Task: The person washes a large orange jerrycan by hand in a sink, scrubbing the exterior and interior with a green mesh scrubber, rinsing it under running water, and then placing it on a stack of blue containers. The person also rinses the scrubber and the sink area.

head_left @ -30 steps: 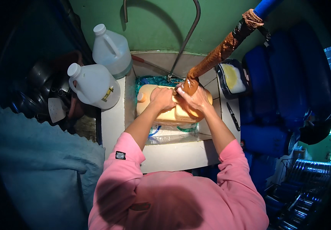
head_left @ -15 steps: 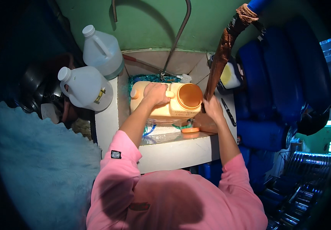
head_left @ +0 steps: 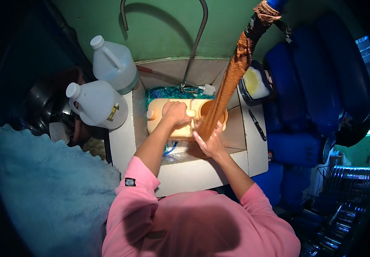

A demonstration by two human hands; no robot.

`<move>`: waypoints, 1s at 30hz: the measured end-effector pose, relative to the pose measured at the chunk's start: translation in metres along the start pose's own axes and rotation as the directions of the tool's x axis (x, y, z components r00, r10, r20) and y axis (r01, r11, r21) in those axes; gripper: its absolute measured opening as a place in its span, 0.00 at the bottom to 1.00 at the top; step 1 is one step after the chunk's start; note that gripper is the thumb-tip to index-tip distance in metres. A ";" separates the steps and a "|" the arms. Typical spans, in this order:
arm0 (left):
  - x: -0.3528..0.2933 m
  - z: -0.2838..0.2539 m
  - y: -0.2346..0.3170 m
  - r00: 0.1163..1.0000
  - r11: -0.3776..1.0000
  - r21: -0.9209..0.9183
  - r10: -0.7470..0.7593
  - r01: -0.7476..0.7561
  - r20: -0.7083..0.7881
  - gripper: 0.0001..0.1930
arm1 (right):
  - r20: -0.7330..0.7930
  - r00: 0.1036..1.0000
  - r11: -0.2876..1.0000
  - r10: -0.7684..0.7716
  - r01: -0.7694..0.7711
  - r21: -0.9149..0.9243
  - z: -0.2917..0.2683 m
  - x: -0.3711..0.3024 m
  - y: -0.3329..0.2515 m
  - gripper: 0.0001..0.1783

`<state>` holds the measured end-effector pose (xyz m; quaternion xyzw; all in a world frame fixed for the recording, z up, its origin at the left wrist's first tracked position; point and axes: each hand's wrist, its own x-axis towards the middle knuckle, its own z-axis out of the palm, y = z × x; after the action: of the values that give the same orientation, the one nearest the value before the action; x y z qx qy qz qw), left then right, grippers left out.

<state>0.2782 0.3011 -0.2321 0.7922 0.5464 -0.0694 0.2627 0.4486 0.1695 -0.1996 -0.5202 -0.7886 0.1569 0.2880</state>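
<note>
1 cream jug (head_left: 180, 133), open at wide mouth (head_left: 204, 109), small cap (head_left: 151, 114) on, fill unseen, in curled left hand (head_left: 176, 113); 1 brown sleeve (head_left: 232, 77) across jug's mouth, in half-closed right hand (head_left: 211, 144).

Container (head_left: 182, 132) in sink (head_left: 236, 128), jugs (head_left: 101, 107) on left ledge (head_left: 123, 147), knife (head_left: 257, 125) on right ledge (head_left: 258, 156)

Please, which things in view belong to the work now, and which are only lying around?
In use:
- cream container, held by the left hand
- brown sleeve, at the right hand

Standing or lying about:
- front jug
- rear jug
- black-handled knife
- yellow-and-white block
- blue containers
</note>
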 end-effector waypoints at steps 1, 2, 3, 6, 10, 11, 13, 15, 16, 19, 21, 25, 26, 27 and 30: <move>-0.005 -0.001 0.001 0.998 1.000 0.000 0.006 -0.006 -0.061 0.20 | 0.019 0.993 0.989 0.120 -0.118 -0.089 -0.006 -0.015 0.002 0.19; -0.011 -0.002 0.003 0.997 0.999 0.016 0.041 -0.039 -0.073 0.20 | 0.038 0.972 0.956 0.233 -0.222 -0.193 -0.012 -0.026 0.008 0.19; -0.018 -0.003 0.004 0.994 0.997 0.032 0.074 -0.071 -0.086 0.20 | 0.057 0.933 0.911 0.356 -0.334 -0.241 -0.020 -0.030 0.020 0.19; -0.041 -0.004 0.010 0.985 0.989 0.047 0.141 -0.137 -0.102 0.18 | -0.146 0.716 0.727 0.682 -0.685 0.041 -0.039 -0.014 0.061 0.23; -0.056 0.000 0.030 0.955 0.949 0.152 0.289 -0.277 -0.064 0.12 | 0.382 0.616 0.645 0.689 -0.761 0.063 -0.049 0.058 0.106 0.37; -0.056 0.002 0.037 0.930 0.924 0.168 0.359 -0.342 -0.081 0.11 | 0.474 0.642 0.700 0.603 -0.711 0.073 -0.037 0.079 0.104 0.41; -0.051 0.005 0.050 0.880 0.868 0.214 0.470 -0.447 -0.071 0.15 | 0.599 0.632 0.728 0.491 -0.676 0.117 -0.005 0.114 0.088 0.46; -0.046 0.006 0.058 0.893 0.885 0.171 0.447 -0.434 -0.047 0.16 | 0.739 0.517 0.616 0.432 -0.767 0.176 0.025 0.143 0.062 0.51; -0.043 0.006 0.061 0.897 0.890 0.156 0.440 -0.429 -0.042 0.17 | 0.820 0.437 0.515 0.371 -0.831 0.210 0.036 0.157 0.049 0.52; -0.041 0.004 0.061 0.886 0.891 0.100 0.453 -0.444 -0.101 0.25 | 0.860 0.485 0.765 0.158 -0.611 0.204 0.049 0.188 0.011 0.54; -0.040 0.003 0.053 0.854 0.883 0.048 0.464 -0.467 -0.237 0.26 | 0.901 0.434 0.832 0.027 -0.509 0.221 0.047 0.194 -0.014 0.53; -0.036 0.013 0.025 0.878 0.872 -0.125 0.457 -0.473 -0.141 0.25 | 0.784 0.620 0.929 0.003 -0.292 0.228 0.029 0.163 -0.056 0.57; -0.033 0.020 0.017 0.870 0.848 -0.195 0.477 -0.493 -0.127 0.24 | 0.763 0.646 0.951 0.028 -0.253 0.179 0.022 0.149 -0.061 0.59; -0.031 0.028 0.008 0.861 0.821 -0.261 0.494 -0.507 -0.117 0.23 | 0.641 0.767 0.972 -0.040 -0.119 0.203 0.025 0.145 -0.072 0.48; -0.021 0.059 -0.010 0.845 0.739 -0.432 0.522 -0.516 -0.116 0.21 | 0.441 0.894 0.906 0.078 -0.248 0.342 0.012 0.097 -0.074 0.39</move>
<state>0.2712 0.2572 -0.2776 0.8300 0.3034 0.1291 0.4498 0.3586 0.2277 -0.1406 -0.4722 -0.7371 0.4418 0.1961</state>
